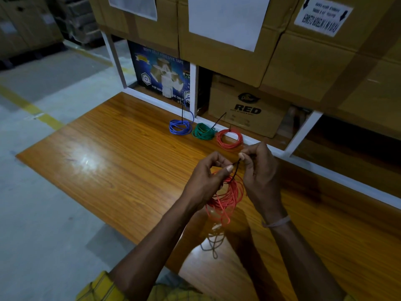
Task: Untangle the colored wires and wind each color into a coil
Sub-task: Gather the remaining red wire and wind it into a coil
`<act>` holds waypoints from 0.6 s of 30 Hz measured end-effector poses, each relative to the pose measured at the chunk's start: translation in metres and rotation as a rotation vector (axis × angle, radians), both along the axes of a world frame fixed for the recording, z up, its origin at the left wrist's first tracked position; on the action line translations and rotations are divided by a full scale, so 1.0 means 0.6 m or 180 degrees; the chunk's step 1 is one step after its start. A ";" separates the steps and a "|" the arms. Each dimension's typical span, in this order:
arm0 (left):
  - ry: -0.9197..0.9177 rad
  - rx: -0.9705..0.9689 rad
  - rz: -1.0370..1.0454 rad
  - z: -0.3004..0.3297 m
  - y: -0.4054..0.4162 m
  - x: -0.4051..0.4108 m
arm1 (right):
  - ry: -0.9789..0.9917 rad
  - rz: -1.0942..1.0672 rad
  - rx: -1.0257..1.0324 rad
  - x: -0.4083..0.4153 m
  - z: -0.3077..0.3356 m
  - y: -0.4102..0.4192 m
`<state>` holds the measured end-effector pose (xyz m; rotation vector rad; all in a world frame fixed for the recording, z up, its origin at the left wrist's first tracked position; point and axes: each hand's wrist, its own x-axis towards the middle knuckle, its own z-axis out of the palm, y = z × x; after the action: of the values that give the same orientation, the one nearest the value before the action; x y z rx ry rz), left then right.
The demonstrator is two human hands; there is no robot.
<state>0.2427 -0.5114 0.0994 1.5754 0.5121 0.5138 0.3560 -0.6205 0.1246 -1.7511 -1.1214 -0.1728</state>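
Observation:
A red wire coil [225, 198] hangs in the air above the wooden table [104, 161], held between both hands. My left hand [208, 179] grips the top of the coil, thumb pressed near a thin black tie [235, 168]. My right hand [258, 170] pinches the upper end of that black tie. At the table's far edge lie three wound coils in a row: blue [180, 127], green [204, 131] and red [229, 139], each with a black tie sticking up.
A white metal rack [303, 129] stands right behind the table, loaded with large cardboard boxes [227, 31]. A blue tape box [162, 77] and a brown "RED" carton [247, 109] sit on its lower shelf. Grey floor with a yellow line [32, 109] lies to the left.

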 end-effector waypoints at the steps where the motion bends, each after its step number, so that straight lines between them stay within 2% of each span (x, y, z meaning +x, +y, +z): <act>1: 0.0032 -0.0018 -0.0003 0.000 -0.001 0.001 | -0.0001 -0.0039 0.0031 -0.002 -0.003 0.000; 6: -0.0132 -0.0318 -0.0080 0.014 0.003 -0.005 | -0.0063 -0.0026 -0.0080 0.017 0.003 0.001; 9: -0.0231 -0.0279 -0.0123 0.016 0.008 -0.008 | -0.0174 -0.0054 -0.0250 0.028 0.011 -0.002; 15: -0.0216 -0.0189 0.0035 0.010 0.011 0.001 | 0.0603 0.0142 -0.0260 0.043 0.011 -0.006; 18: -0.0163 -0.0067 0.0032 0.010 0.012 0.003 | 0.0787 0.0216 -0.0340 0.043 0.010 -0.006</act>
<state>0.2443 -0.5041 0.1056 1.5364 0.4854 0.5534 0.3818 -0.6239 0.1308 -1.7699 -1.0220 0.1442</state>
